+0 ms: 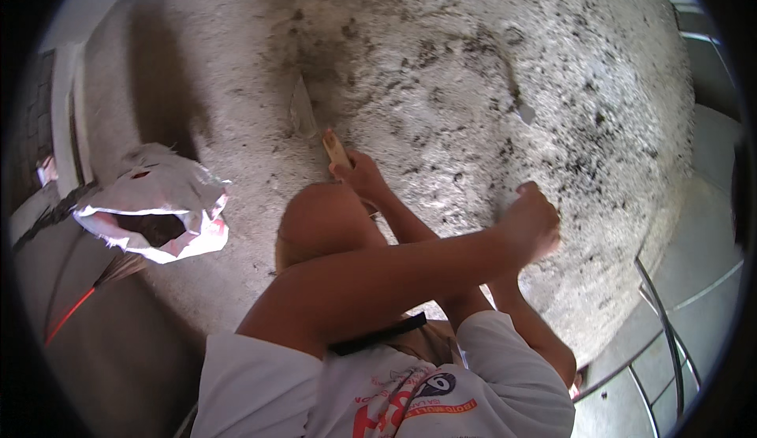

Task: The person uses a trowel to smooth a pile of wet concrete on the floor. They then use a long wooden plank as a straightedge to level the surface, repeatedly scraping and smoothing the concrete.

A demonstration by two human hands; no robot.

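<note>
My right hand [363, 176] is closed around the wooden handle of a trowel [302, 111]. Its grey pointed blade angles away to the upper left, close over the rough, grey floor [426, 138]. My left arm crosses over the right one. At its end my left hand [535, 221] is curled near my right knee, its fingers bent. Whether anything lies inside that fist is hidden. My bent left knee [327, 221] rises beside the right forearm.
To the left stands a white woven sack [158, 209], its mouth gaping over dark contents. Beside it lies a broom [110, 272] with a red handle. Dark crumbs and a small grey piece [526, 113] dot the floor. Thin metal bars [666, 328] stand at the right.
</note>
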